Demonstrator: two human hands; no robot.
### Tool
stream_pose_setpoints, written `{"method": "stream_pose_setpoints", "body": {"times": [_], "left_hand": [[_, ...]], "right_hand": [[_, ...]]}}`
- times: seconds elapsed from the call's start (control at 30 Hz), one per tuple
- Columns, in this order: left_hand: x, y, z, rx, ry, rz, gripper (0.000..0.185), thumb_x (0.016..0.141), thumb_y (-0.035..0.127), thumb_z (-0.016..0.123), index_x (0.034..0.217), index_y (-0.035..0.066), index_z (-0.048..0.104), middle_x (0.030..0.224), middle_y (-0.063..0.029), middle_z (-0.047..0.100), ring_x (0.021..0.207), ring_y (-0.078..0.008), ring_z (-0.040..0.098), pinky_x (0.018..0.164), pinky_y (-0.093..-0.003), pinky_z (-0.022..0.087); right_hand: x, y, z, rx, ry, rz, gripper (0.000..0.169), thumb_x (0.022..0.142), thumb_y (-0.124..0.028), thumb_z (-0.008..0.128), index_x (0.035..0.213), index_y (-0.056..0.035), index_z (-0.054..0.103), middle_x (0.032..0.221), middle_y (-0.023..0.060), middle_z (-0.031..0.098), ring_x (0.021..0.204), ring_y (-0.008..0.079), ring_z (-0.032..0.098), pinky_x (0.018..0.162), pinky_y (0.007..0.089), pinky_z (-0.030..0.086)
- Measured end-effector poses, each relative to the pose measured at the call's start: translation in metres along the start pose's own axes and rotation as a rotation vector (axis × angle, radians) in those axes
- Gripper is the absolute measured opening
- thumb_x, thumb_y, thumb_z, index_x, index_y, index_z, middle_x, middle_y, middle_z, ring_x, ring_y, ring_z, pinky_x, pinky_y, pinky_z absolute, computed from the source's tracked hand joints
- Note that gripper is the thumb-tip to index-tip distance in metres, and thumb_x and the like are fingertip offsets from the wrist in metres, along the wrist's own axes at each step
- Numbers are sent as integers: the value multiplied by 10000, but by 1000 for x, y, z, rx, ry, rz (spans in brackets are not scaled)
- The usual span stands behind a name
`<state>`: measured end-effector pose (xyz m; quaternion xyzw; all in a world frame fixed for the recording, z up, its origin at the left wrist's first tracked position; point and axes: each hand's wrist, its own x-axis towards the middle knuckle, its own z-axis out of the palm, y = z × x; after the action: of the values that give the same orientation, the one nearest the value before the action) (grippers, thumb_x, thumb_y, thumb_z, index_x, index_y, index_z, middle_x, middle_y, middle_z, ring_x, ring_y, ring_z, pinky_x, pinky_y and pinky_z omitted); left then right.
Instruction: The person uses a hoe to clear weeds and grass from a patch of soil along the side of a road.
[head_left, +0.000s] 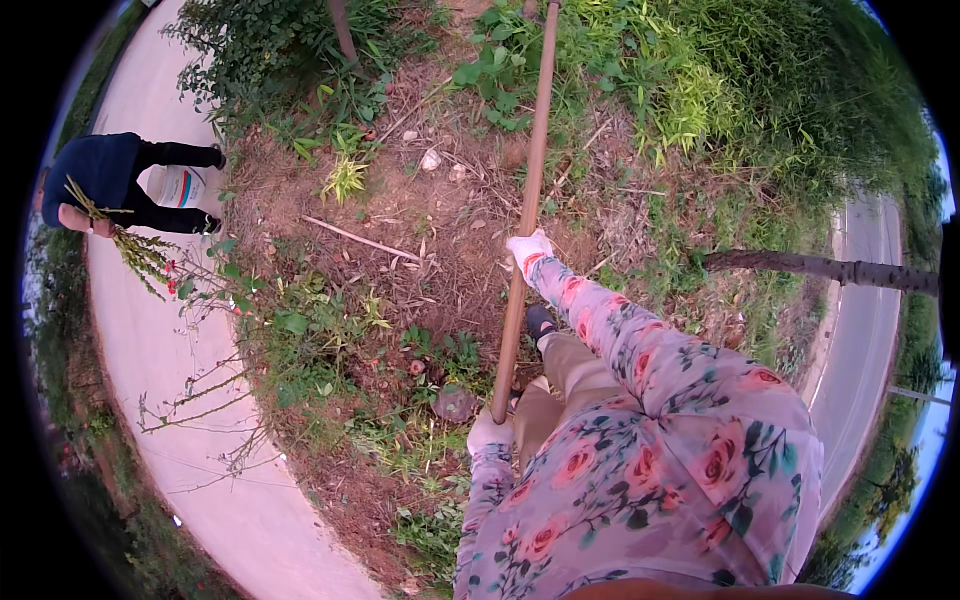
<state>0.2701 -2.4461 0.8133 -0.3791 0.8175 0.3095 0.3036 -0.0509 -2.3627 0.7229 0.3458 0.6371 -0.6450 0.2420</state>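
Note:
A long wooden tool handle (534, 161) runs from my body up to the top edge of the view. My right hand (529, 246), in a pale glove, grips it partway along with the arm stretched out. Lower down, my left hand (490, 433) is closed around the handle's near end and also looks gloved. Where the handle meets the top edge there is a dark fitting; the tool's head is cut off or hidden by leaves. Under the handle lies reddish soil (465, 255) with dry stalks. My dark shoe (538, 321) stands just right of the handle.
A person (97, 180) bends over on the pale path (187, 360), holding cut stems (142, 251) beside a white bucket (180, 186). A thin tree trunk (817, 268) juts in at right, before a road (862, 337). Stones (430, 159), a stick (360, 237) and thorny-looking branches (202, 397) lie around.

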Motion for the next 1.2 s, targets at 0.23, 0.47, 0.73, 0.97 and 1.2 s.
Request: {"method": "stream_pose_setpoints", "body": {"times": [0.23,0.47,0.73,0.97,1.2], "left_hand": [[26,48,16,21,-47,40,393,710,416,593,924,87,606,836,-187,636,825,-354,615,714,-431,476],[-24,-24,11,-22,-50,-49,348,702,332,595,950,88,604,843,-180,641,811,-347,624,715,-416,484],[-108,-162,1,-309,-228,-67,351,702,330,583,933,67,609,840,-188,638,836,-342,620,727,-410,481],[-205,-236,52,-136,-143,-332,355,702,337,584,933,68,610,842,-188,639,838,-342,619,729,-410,481],[-297,-299,116,-244,-162,-516,359,703,344,584,932,70,611,843,-187,639,839,-342,619,730,-410,480]], "right_hand": [[16,-55,-30,48,56,-38,336,709,-46,618,976,-12,416,655,129,541,501,253,571,438,396,516],[-62,-5,-24,84,-126,63,363,699,-7,640,984,-18,416,716,132,545,531,247,592,467,380,545],[-194,70,9,-2,-412,126,313,693,-46,659,913,30,450,681,141,584,505,242,608,426,366,507],[-300,187,28,-278,-579,249,394,672,-19,668,982,8,425,680,141,567,511,244,596,460,384,528],[-335,316,41,-489,-635,471,200,679,-14,635,849,47,548,693,151,594,598,267,621,527,389,538]]}}
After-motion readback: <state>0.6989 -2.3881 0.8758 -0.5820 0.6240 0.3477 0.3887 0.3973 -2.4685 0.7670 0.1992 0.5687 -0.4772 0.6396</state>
